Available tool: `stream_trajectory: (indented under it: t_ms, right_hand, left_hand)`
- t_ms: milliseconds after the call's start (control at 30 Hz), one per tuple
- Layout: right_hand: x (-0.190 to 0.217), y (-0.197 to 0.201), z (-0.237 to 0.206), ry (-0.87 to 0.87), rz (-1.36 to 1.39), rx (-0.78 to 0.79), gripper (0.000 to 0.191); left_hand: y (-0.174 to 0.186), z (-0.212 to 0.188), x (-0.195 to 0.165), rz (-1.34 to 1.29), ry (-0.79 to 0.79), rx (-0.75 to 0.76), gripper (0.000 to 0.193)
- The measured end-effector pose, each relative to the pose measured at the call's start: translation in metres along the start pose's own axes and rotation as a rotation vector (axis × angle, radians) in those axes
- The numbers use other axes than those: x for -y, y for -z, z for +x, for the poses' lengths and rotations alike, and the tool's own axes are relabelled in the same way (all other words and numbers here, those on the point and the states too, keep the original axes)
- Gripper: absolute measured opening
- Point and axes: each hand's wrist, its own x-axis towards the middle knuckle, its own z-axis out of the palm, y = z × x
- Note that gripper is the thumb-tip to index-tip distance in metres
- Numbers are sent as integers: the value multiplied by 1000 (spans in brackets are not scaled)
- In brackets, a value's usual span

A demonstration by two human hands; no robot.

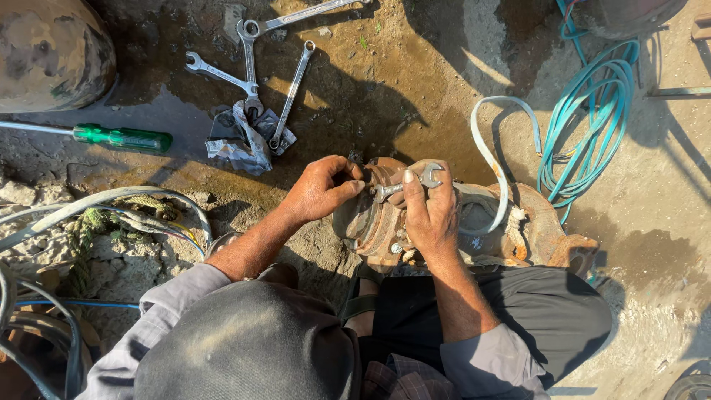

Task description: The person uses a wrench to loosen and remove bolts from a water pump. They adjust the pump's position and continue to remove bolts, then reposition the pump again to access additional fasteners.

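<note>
A: right hand (431, 211) is closed round an open-end wrench (404, 184), up on that rusty pump housing (385, 222).

B: yep, and the left hand (320, 191) grips the housing's edge, thumb touching the wrench. Spare spanners (248, 70) lie well apart on wet ground, green screwdriver (122, 138) too.

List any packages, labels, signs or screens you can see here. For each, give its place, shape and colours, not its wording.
Crumpled wrapper: on the wet ground under the spanners, above the left hand; a creased grey-white plastic packet with dark patches.
Signs and screens: none in view.
Labels: none clear on the rusty pump, the screwdriver or the spanner in the right hand.
</note>
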Motion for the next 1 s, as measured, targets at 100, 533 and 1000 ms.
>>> stream_trajectory:
  t_ms: [100,533,1000]
  right_hand:
    - [0,-1,5,-18,-43,34,23]
    - [-29,-34,76,14,-340,-36,27]
    - [-14,-55,120,-137,-355,265,33]
  left_hand:
    - [-1,0,2,7,15,2,21]
    - [3,-10,-9,42,93,-55,24]
    - [-6,-6,-5,132,-37,-39,34]
